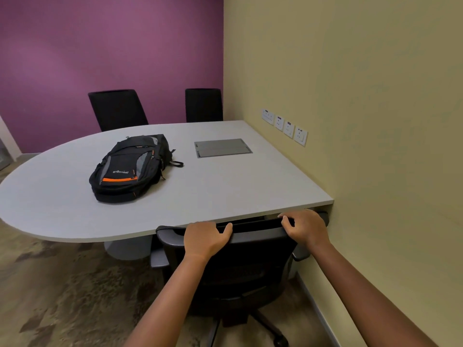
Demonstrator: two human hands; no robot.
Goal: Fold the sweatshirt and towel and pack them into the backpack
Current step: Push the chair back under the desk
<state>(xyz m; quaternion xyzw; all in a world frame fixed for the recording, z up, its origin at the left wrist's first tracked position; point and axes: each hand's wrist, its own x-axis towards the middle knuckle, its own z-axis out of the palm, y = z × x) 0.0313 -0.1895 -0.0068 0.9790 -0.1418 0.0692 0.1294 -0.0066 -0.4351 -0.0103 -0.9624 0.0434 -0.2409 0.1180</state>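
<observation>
– While the fingers [285, 218] of the right hand [304, 227] curl over the top rail of the office chair [258, 230], what is the left hand [208, 237] doing?
– Same grip. Its fingers wrap over the rail and are hidden behind it, with the thumb on the near side. Both hands are clamped on the chair and hold nothing else.
– Chair position?
– Pushed in at the edge of the table [225, 194]. It is nearer the wearer than the backpack [127, 169] and off to the backpack's right.
– Task items?
– The backpack lies flat on the table, front panel up, well apart from both hands. Sweatshirt and towel are not in view.
– Contents of the backpack?
– Cannot tell. The zips appear closed. The body looks somewhat plump, so it may hold something, but nothing shows.
– Handling estimate?
– Soft fabric, judged light. It will likely sag when lifted and slide on the smooth top. Best holds are the carry loop at its far right end or a zip pull, with the other hand steadying the panel. The mouth will probably flop shut, so one hand should hold it open for packing.
– Anything else?
– A grey cable hatch [223, 147] sits flush in the table, right of the backpack. Two dark chairs [117, 108] stand beyond the backpack. Wall sockets [284, 126] are farther right of it.
</observation>
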